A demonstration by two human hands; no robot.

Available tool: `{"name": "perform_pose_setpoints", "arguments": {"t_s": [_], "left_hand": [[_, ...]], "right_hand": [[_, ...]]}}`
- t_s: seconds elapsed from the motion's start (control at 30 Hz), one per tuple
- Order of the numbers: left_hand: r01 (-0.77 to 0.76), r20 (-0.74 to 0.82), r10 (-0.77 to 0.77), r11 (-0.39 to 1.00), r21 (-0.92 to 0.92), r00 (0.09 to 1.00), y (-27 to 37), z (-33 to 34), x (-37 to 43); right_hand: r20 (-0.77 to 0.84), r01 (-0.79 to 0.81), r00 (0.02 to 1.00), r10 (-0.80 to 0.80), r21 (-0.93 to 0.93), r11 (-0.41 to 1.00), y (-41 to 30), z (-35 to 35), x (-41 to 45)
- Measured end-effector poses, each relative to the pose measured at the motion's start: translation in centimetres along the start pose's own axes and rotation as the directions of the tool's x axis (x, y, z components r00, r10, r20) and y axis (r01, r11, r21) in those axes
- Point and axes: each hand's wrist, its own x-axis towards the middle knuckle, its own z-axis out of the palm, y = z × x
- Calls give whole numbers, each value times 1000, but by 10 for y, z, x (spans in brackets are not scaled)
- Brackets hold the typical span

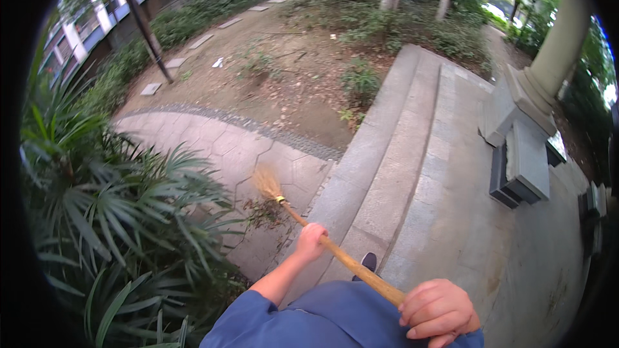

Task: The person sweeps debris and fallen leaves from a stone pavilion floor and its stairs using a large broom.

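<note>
A broom with a long wooden handle [360, 268] slants across the view, gripped at two places. My left hand [311, 241] is wrapped around the lower part of the shaft. Around the top end closes my right hand [437, 311], close to my body. The straw bristles [267, 181], blurred at their tips, are over the hexagonal paving [256, 142] at the foot of the steps. A yellow band [279, 199] binds them to the shaft. Beside the band lies a small heap of dry leaves and twigs [263, 213].
Stone steps [382, 174] rise on the right to a paved floor with a column [556, 53] and a stone bench [524, 169]. Palm fronds [125, 217] crowd the left. Beyond a pebble border [290, 137] lies leaf-strewn soil with white litter [217, 63]. My shoe [369, 262] rests on a step.
</note>
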Motion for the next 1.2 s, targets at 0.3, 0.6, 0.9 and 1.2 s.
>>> {"name": "perform_pose_setpoints", "arguments": {"t_s": [0.3,0.6,0.9,1.2], "left_hand": [[67,122,-77,994,85,990,-14,32,45],[62,229,-84,993,101,970,-20,55,75],[8,308,-11,1000,11,951,-34,62,108],[-6,289,44,991,-131,956,-33,60,137]], "right_hand": [[-107,71,993,-45,248,966,40,-57,-25],[-145,72,989,-25,335,940,66,-104,-44],[-197,19,979,51,340,940,86,-135,-41],[-328,84,942,65,422,903,102,-155,-26]]}}
